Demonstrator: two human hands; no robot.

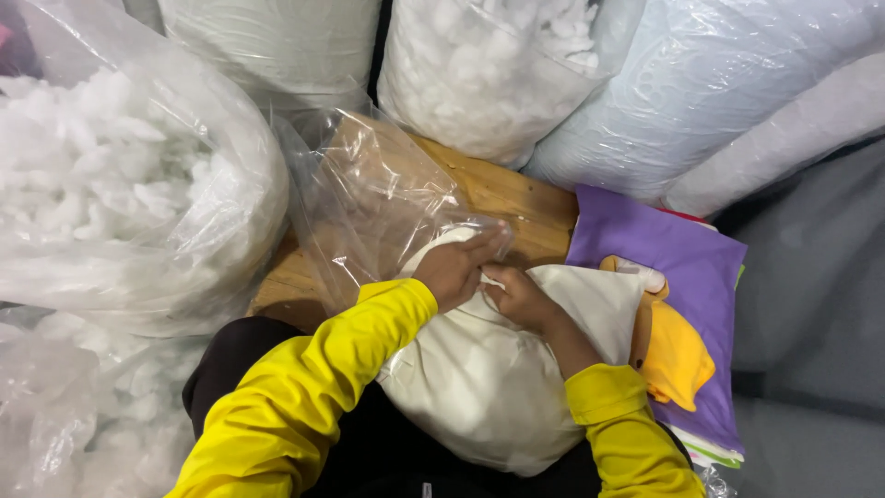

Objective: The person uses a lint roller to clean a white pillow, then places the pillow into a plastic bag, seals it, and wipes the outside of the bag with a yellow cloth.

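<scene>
Hands [489,277] pinch pillow [489,387] edge, bags crowding.

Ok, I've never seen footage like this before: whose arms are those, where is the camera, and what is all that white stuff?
One picture, from a camera worn on a person's head, looking down at their own arms in yellow sleeves. The left hand and right hand both rest on a stuffed cream cushion in the lap, at its open end. A clear plastic bag lies beyond it on a wooden surface. Large plastic sacks of white fluffy filling stand around. To the right lies a purple cover with a yellow figure.
</scene>
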